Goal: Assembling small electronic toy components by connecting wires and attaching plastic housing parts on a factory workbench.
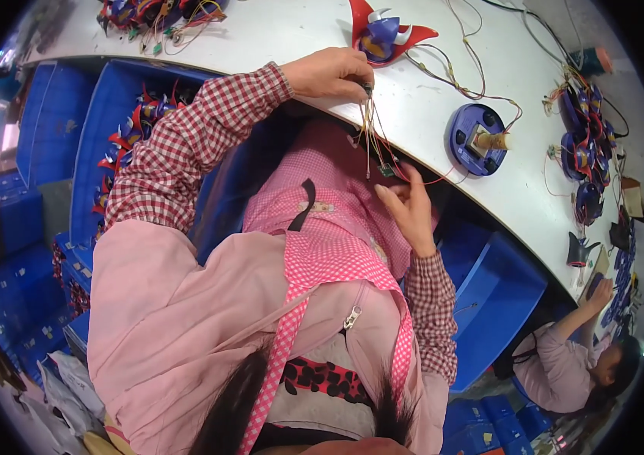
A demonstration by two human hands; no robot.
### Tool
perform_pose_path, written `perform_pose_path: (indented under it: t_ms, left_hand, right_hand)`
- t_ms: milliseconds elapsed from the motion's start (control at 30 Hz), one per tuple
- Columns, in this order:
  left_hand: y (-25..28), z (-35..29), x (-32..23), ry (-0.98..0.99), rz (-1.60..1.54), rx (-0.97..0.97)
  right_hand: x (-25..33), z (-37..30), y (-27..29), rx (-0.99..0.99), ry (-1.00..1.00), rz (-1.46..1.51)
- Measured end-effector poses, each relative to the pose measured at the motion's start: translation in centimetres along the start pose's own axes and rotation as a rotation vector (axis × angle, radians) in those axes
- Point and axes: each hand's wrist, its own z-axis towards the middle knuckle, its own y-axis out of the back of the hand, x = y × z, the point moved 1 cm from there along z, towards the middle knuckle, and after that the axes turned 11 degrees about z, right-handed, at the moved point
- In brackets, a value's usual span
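Observation:
My left hand (328, 74) is closed in a pinch at the table's front edge. Between its thumb and fingers is a small dark wired part (368, 89), mostly covered by the fingertips. Thin white, yellow and red wires (368, 125) hang from it over the edge. Lower down, a small green circuit board (387, 171) dangles among the wires. My right hand (411, 212) is beside that board, thumb and forefinger apart. Just beyond my left hand sits a blue and red toy figure (385, 36) with pale horns. A round blue base (478, 140) lies to the right, wired on.
The white table (292, 34) carries more wired toy parts (159, 19) at the far left and a row of figures (587, 144) at the right. Blue bins (481, 303) stand below its edge. A co-worker (565, 364) sits at the lower right.

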Motion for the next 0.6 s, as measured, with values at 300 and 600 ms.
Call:
perform_pose_path:
  t_ms: [300, 600]
  left_hand:
    - [-0.2, 0.2, 0.4, -0.084, 0.119, -0.010]
    - [-2.8, -5.7, -7.0, 0.218, 0.095, -0.543]
  right_hand:
    - [-1.4, 1.4, -1.5, 0.065, -0.050, 0.280]
    - [-1.6, 1.7, -2.0, 0.090, -0.041, 0.459]
